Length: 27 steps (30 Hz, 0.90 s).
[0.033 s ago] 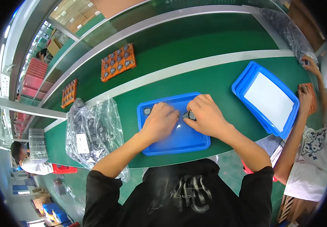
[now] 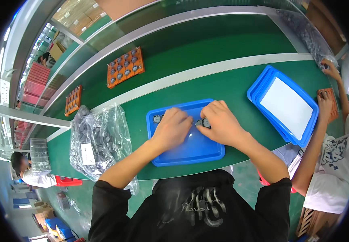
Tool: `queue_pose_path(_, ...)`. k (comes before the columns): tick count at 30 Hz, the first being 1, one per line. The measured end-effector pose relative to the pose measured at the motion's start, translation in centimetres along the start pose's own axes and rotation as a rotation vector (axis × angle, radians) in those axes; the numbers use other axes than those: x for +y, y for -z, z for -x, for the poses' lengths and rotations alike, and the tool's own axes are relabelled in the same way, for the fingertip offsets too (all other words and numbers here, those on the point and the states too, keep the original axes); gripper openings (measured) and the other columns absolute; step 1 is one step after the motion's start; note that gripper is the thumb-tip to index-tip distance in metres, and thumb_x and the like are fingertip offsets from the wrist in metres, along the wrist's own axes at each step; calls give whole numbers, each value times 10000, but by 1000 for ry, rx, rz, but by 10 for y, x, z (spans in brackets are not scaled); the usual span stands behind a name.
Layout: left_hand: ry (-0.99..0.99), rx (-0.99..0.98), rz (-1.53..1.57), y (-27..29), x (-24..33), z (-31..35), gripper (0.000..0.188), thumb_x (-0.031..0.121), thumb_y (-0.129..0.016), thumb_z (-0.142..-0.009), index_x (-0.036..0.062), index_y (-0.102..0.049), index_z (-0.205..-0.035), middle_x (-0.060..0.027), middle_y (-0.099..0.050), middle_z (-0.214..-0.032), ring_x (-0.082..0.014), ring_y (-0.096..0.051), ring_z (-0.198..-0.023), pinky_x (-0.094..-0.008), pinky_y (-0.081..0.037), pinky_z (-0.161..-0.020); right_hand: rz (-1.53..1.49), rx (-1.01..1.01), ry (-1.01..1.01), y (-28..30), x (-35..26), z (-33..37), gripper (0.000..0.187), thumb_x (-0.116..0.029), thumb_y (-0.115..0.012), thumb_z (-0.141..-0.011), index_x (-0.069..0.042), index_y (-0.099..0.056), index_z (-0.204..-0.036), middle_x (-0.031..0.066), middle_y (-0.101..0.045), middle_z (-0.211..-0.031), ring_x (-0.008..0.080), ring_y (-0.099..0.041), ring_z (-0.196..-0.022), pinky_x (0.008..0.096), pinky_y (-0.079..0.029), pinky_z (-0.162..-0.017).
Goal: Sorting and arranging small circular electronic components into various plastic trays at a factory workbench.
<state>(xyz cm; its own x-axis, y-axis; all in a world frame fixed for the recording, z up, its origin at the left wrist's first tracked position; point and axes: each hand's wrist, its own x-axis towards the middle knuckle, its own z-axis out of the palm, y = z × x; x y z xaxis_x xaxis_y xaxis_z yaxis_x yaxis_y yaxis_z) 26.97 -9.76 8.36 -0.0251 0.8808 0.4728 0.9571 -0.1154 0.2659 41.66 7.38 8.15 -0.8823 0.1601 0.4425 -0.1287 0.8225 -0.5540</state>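
- So the right hand [image 2: 219, 123] had its thumb and fingers bent around a small grey part [image 2: 204, 122], pinching it over the blue tray [image 2: 194, 151].
- The left hand [image 2: 173, 128] was curled with its fingertips close by; its palm was hidden, so I honestly can't tell if it was gripping anything.
- My guess on the hold: a piece that tiny needs fingertips, and keeping both hands over the tray means a drop lands inside the rim.
- As for where it sat: the grey part was at the right hand's thumb side, in the gap between the hands, just beside the left fingertips.
- Another round part [image 2: 157, 119] lay in the tray's far left corner, left of the left hand.
- The clear bag [image 2: 101, 139] stood left of the tray, probably for easy reach.
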Motion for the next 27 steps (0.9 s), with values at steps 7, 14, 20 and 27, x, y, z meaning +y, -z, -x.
queue_pose_path(7, -12, 50, -50, -9, -17, -14, 275, 64, -795, -735, 41, -733, -1001, -92, -598, -989, -294, -561, -936, -413, -464, -806, 136, -121, 6, 28, -2, 1, 155, -129, -763, -767, -74, -677, -884, 107, -590, -880, 320, -569, -926, 420, -445, -911)
queue_pose_path(14, 56, 46, -11, -2, -25, -9, 251, 73, -794, -740, 54, -737, -984, -99, -599, -1016, -303, -558, -984, -418, -455, -837, 348, -177, 162, 3, 18, -12, 261, -177, -786, -764, -77, -727, -998, 115, -593, -891, 330, -546, -1016, 472, -423, -987)
queue_pose_path(20, 105, 61, -32, 1, -27, -7, 193, 77, -760, -752, 43, -734, -940, -112, -593, -1037, -312, -553, -1015, -416, -461, -867, 282, -150, 141, 4, 18, -24, 294, -172, -803, -756, -60, -724, -1016, 111, -594, -898, 321, -553, -1006, 480, -417, -1007)
queue_pose_path(27, 88, 23, 22, -1, -35, -11, 146, 82, -740, -751, 52, -744, -894, -117, -589, -1041, -315, -546, -1028, -412, -481, -880, 263, -129, 124, 5, 31, -19, 200, -139, -784, -779, -53, -725, -949, 105, -584, -896, 318, -559, -985, 482, -411, -1029)
